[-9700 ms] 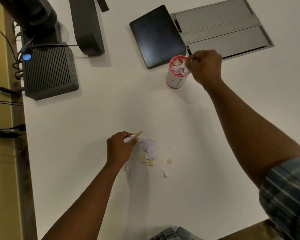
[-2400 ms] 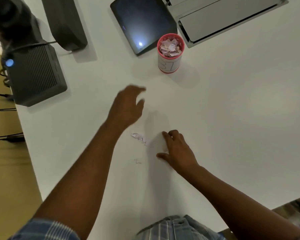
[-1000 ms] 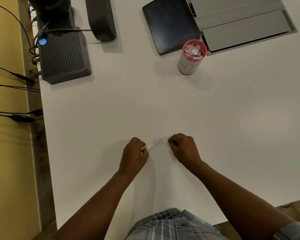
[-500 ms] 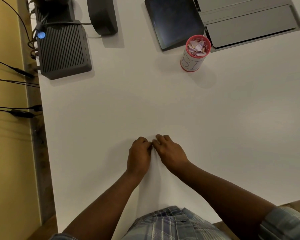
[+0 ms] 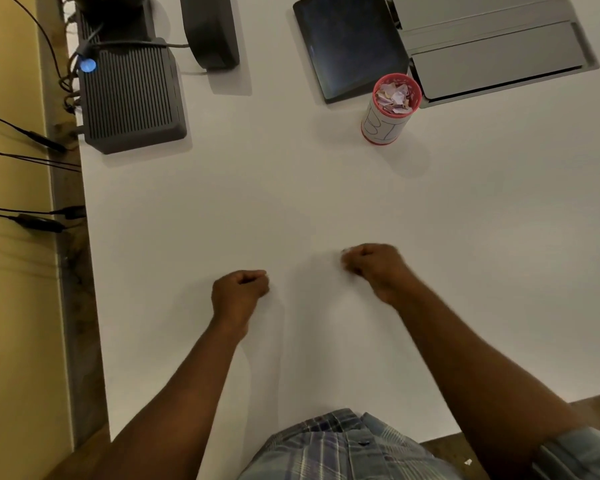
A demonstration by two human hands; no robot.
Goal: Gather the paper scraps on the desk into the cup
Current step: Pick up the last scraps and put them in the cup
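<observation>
The red-rimmed white cup (image 5: 383, 128) stands at the back right of the white desk (image 5: 326, 188), filled to the brim with paper scraps (image 5: 395, 97). My left hand (image 5: 239, 292) is a closed fist near the desk's front, and nothing shows in it. To its right and slightly further forward, my right hand (image 5: 373, 268) is blurred and closed, with a pale bit of paper at its fingertips. The two hands are apart. No loose scraps show on the desk between them.
A dark tablet (image 5: 347, 46) lies just behind the cup, beside a grey cable tray lid (image 5: 492, 46). A dark ribbed box (image 5: 129, 98) and a monitor foot (image 5: 210, 29) sit at the back left. Cables hang off the left edge.
The hands, pressed together over the last scraps half a second ago, have drawn apart. The right hand has lifted up and to the right. The scraps have gone from the desk.
</observation>
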